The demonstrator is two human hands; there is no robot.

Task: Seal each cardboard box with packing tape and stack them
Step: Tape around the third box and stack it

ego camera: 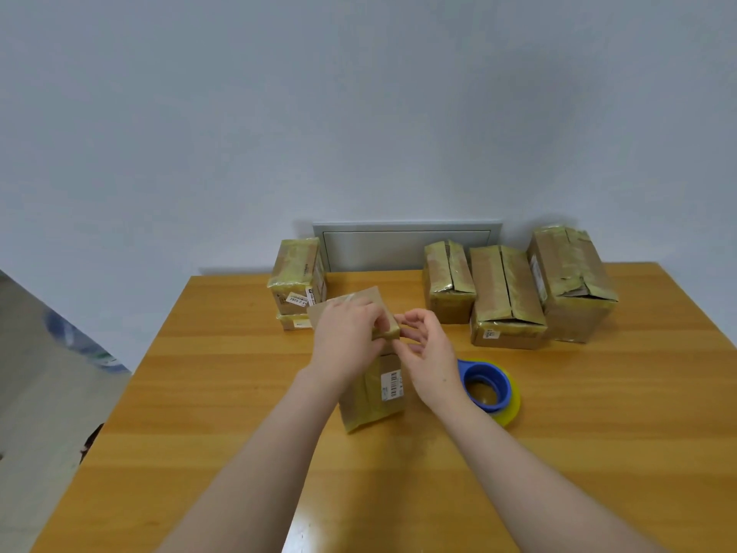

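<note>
Box (373,395) held upright.
Yellowish-taped and barcode-labelled, its top was clamped by the left hand (346,338); the right hand's (430,355) grip there could not be told.

Brown boxes (506,297) under yellowish tape – blue tape holder (484,383), yellow roll – on an orange-brown, wood-grained tabletop (223,393).
</note>
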